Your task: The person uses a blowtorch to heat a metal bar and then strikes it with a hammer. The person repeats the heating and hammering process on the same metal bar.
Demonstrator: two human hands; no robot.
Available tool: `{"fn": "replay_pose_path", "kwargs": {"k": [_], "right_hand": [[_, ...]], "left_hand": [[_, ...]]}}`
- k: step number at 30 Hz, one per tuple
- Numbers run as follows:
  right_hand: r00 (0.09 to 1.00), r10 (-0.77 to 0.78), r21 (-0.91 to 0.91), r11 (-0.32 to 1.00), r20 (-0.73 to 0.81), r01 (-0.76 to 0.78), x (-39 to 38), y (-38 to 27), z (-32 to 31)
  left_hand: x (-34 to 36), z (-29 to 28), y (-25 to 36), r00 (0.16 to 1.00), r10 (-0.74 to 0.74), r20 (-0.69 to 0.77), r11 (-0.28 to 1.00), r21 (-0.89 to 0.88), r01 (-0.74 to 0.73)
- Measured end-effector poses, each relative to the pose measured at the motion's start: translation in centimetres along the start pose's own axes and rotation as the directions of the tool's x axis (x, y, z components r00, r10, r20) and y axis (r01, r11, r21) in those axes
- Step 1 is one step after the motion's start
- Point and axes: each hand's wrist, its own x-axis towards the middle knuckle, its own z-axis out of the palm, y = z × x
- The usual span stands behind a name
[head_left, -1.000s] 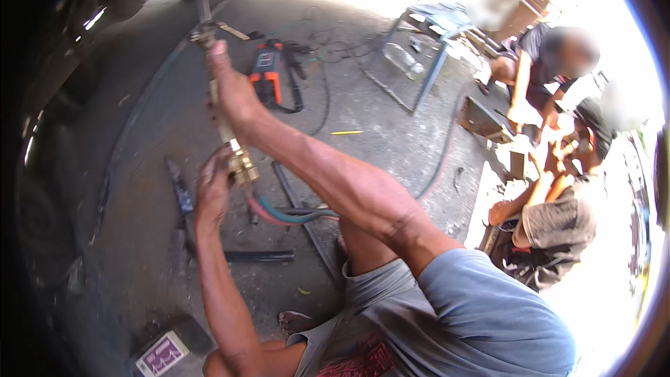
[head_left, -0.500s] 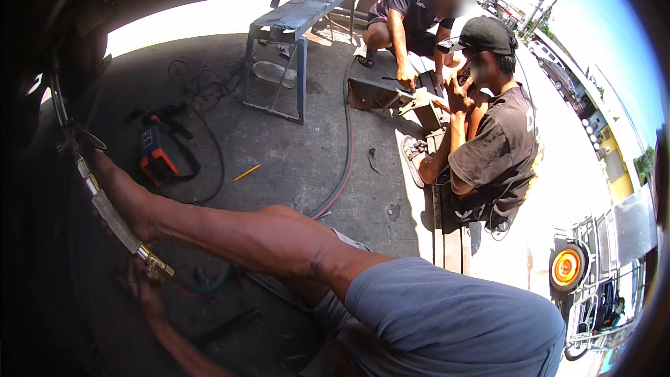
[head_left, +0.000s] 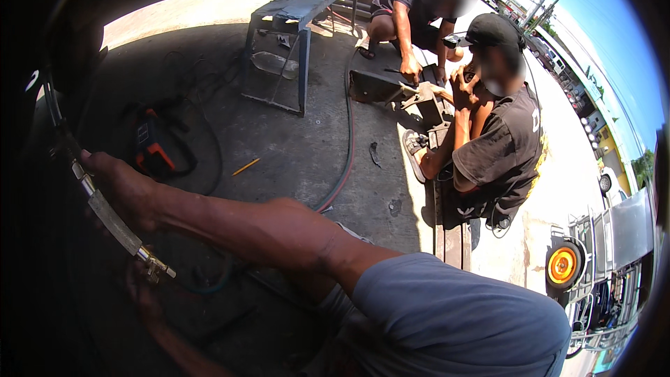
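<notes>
My right hand [head_left: 122, 192] is closed round a long cutting torch [head_left: 113, 220] with a silver-coloured body and brass fittings, angled across the left of the view; its slim upper tubes run into the dark underside of something large. My left hand [head_left: 143, 290], dim in shadow, has its fingers at the brass valve end, where green and red hoses [head_left: 213, 286] trail off. An orange-and-black machine [head_left: 157, 146] with a strap lies on the concrete beyond my right hand, near a yellow pencil [head_left: 246, 165].
A blue-grey metal stand [head_left: 302, 73] is at upper middle, beside hoses [head_left: 349, 146]. Two co-workers [head_left: 408, 21] [head_left: 499, 143] crouch at the right over steel brackets [head_left: 426, 105] and long steel bars [head_left: 450, 241]. A vehicle with an orange wheel [head_left: 562, 265] stands far right; a dark overhanging body is upper left.
The view has swung right, bringing the co-workers and street further in. The torch and my hands now sit further left in the picture, in deeper shadow, with the torch still held.
</notes>
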Motion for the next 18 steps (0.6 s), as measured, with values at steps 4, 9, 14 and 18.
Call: {"fn": "replay_pose_path", "kwargs": {"k": [4, 9, 14, 18], "right_hand": [[1.000, -0.019, 0.035, 0.999, -0.008, 0.019, 0.6, 1.2, -1.0], [0.963, 0.176, -0.086, 0.977, -0.203, -0.196, 2.1, 3.8, -1.1], [0.958, 0.199, 0.088, 0.979, -0.205, -0.185, 2.8, 4.5, -4.5], [0.944, 0.237, 0.165, 0.965, -0.228, -0.203, 3.8, 6.1, -4.1]], "left_hand": [[-0.2, 0.5, -0.8, 1.000, -0.012, -0.027, 0.991, -0.135, 0.009], [0.0, 3.4, 4.1, 0.991, -0.088, -0.098, 0.987, 0.129, 0.100], [-0.3, 6.4, 4.8, 0.994, -0.009, -0.113, 1.000, -0.008, 0.008], [-0.6, 4.3, 5.1, 0.987, -0.108, -0.116, 0.994, -0.013, 0.108]]}}
